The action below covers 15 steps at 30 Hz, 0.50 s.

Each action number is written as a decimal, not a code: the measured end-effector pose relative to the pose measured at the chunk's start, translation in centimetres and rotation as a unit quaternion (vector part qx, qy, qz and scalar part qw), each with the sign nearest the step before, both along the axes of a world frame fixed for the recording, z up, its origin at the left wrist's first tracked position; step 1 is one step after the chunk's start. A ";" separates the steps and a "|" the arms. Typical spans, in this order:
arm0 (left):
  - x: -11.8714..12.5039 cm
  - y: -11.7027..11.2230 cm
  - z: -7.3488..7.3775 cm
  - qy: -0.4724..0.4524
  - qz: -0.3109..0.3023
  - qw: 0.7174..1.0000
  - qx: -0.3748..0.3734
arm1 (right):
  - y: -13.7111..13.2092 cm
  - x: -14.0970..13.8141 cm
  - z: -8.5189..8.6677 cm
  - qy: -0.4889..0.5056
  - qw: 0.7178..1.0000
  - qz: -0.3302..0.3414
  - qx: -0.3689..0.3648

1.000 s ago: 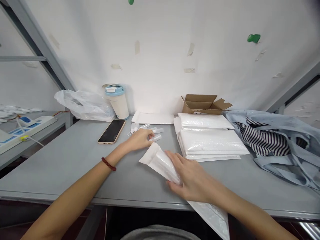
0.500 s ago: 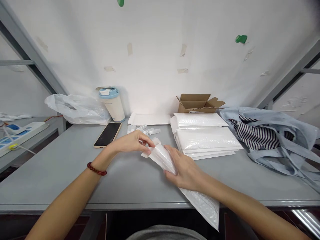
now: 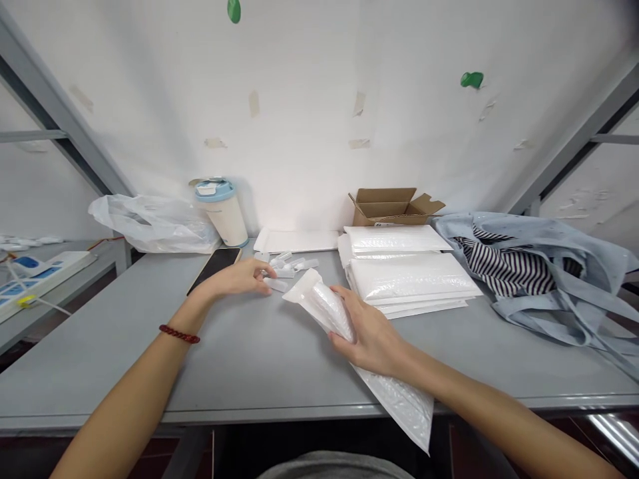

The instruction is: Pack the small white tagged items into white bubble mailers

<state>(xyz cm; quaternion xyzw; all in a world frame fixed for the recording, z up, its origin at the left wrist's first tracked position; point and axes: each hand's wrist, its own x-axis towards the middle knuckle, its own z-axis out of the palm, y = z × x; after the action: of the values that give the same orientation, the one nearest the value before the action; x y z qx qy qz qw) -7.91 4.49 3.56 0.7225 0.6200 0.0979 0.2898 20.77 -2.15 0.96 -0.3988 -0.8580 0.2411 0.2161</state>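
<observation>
My right hand (image 3: 372, 332) is wrapped around a white bubble mailer (image 3: 324, 303), squeezing it so that it bulges. The mailer's top end points up and left, and its lower end hangs past the table's front edge. My left hand (image 3: 244, 276) is at the small pile of clear plastic pieces (image 3: 287, 266), left of the mailer's top. Its thumb and fingers close around the near end of one small translucent plastic piece (image 3: 277, 285). The exact kind of these pieces is too small to make out.
A stack of white bubble mailers (image 3: 409, 276) lies to the right, before an open cardboard box (image 3: 394, 207). A blue cloth bag (image 3: 544, 279) is farther right. At left are a phone (image 3: 214, 266), a tumbler (image 3: 224, 216) and a plastic bag (image 3: 154, 223).
My left hand has left the mailer's top end and moved left to the small plastic pieces. My right hand keeps its hold on the mailer.
</observation>
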 end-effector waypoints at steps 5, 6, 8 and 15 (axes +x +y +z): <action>1.0 -0.4 0.1 0.050 -0.051 0.997 0.029 | -0.2 0.0 0.0 -0.010 1.000 0.007 -0.003; 1.0 -0.7 0.5 0.028 -0.064 0.997 0.026 | -0.2 0.0 0.0 -0.013 1.000 0.009 -0.003; 0.8 -1.3 1.6 -0.033 -0.069 0.997 0.025 | -0.2 0.0 0.0 -0.020 1.000 0.011 0.001; 2.0 -2.1 2.1 -0.079 -0.111 0.990 0.044 | -0.3 -0.2 -0.1 -0.027 0.999 0.018 0.010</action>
<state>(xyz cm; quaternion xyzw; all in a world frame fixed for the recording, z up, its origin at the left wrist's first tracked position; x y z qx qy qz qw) -5.91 2.36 5.71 0.7889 0.5060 0.1497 0.3148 20.61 -2.43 0.88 -0.3875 -0.8728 0.2257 0.1926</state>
